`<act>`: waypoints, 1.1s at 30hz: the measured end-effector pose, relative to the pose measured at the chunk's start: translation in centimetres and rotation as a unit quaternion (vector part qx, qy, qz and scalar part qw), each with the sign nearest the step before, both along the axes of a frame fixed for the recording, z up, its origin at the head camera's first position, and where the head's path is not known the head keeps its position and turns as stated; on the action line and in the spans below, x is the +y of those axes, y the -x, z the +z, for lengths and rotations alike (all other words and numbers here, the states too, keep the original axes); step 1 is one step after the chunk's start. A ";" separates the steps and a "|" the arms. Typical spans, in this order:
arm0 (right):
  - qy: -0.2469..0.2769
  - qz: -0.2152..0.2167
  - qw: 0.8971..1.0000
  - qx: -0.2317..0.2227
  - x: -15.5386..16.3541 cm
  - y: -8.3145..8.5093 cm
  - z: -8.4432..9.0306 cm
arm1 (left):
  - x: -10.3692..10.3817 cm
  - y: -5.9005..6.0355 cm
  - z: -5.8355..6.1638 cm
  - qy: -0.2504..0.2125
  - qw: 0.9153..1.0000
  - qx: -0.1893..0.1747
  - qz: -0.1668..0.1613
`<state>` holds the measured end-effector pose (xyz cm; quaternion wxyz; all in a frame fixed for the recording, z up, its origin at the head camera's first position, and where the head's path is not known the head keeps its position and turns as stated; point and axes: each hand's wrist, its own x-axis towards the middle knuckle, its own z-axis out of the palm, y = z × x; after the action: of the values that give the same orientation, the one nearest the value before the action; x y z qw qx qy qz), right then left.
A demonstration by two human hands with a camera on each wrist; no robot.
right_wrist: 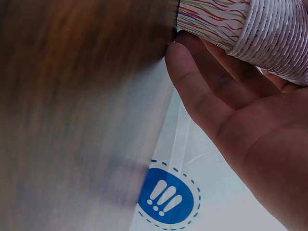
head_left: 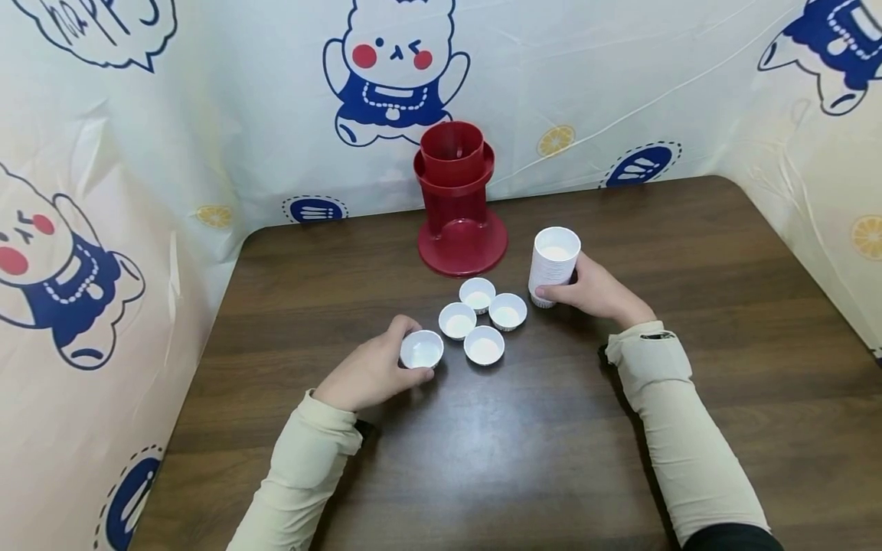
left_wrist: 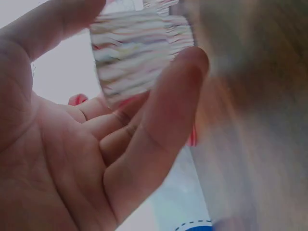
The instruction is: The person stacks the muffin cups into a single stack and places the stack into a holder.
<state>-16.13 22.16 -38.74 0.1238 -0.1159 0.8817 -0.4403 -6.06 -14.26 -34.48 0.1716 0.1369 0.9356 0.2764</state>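
My left hand (head_left: 372, 371) is curled round a single paper cup (head_left: 422, 350) just left of the four-cup cluster (head_left: 482, 320). My right hand (head_left: 592, 295) grips the cup stack (head_left: 553, 265), standing right of the cluster; the red dispenser (head_left: 458, 203) sits behind it on the table (head_left: 689, 229).

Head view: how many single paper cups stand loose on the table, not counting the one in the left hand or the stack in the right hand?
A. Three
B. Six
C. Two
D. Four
D. Four single cups stand clustered apart from the cup that the left hand holds and the stack of cups that the right hand holds.
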 end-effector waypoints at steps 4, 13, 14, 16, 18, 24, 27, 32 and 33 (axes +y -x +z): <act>-0.004 -0.001 1.000 0.000 0.0 0.0 0.0 | -0.2 0.4 0.7 -0.026 1.000 0.004 0.000; -0.006 -0.001 1.000 0.002 0.1 0.1 0.2 | 0.8 1.6 2.3 -0.085 0.996 0.012 0.013; -0.004 0.000 1.000 0.002 0.2 0.1 0.2 | 1.0 1.7 2.4 -0.095 0.995 0.016 0.013; -0.002 0.002 1.000 0.002 0.2 0.1 0.1 | 1.6 2.1 2.6 -0.112 0.993 0.026 0.007; -0.001 0.002 1.000 0.000 0.1 0.1 -0.1 | 2.2 2.5 2.8 -0.129 0.991 0.033 0.003; 0.009 0.002 1.000 -0.003 0.1 0.2 -0.2 | 4.5 4.0 3.4 -0.179 0.983 0.040 0.003; 0.012 -0.002 1.000 0.000 0.1 0.2 -0.2 | 5.7 4.8 4.0 -0.190 0.981 0.046 0.001; 0.010 -0.002 1.000 0.009 0.0 0.2 -0.2 | 7.9 6.3 4.6 -0.189 0.979 0.080 -0.010; 0.011 -0.001 1.000 0.012 0.0 0.3 -0.2 | 8.3 6.6 4.6 -0.193 0.977 0.087 -0.012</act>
<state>-16.39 22.17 -38.96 0.1118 -0.1212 0.8785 -0.4485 -12.67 -5.95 -29.92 0.0628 0.2021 0.8744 0.4366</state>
